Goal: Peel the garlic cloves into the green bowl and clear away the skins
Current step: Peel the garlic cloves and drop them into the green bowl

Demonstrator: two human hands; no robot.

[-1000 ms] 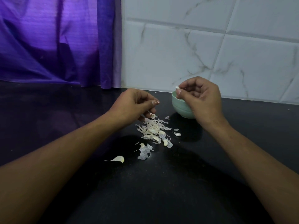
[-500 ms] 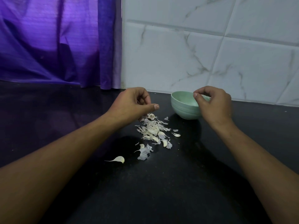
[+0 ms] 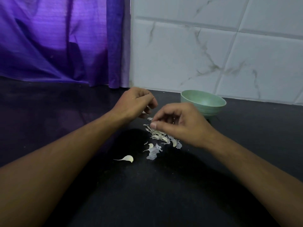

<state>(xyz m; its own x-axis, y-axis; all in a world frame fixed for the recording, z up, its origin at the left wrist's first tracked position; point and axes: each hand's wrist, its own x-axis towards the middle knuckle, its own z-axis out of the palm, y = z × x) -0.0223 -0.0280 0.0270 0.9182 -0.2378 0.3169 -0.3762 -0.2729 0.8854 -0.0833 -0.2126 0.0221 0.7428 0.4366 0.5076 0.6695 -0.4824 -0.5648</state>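
My left hand (image 3: 136, 104) and right hand (image 3: 178, 123) curl at the garlic pile (image 3: 161, 136) in the middle of the counter (image 3: 164, 194), with the green bowl (image 3: 203, 102) near its back edge; I cannot tell if either grips anything, so I feel for a firm clove, not skin

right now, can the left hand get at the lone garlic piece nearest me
Probably yes: the lone garlic piece lies on bare counter apart from the pile, uncovered; the left hand need only draw back.
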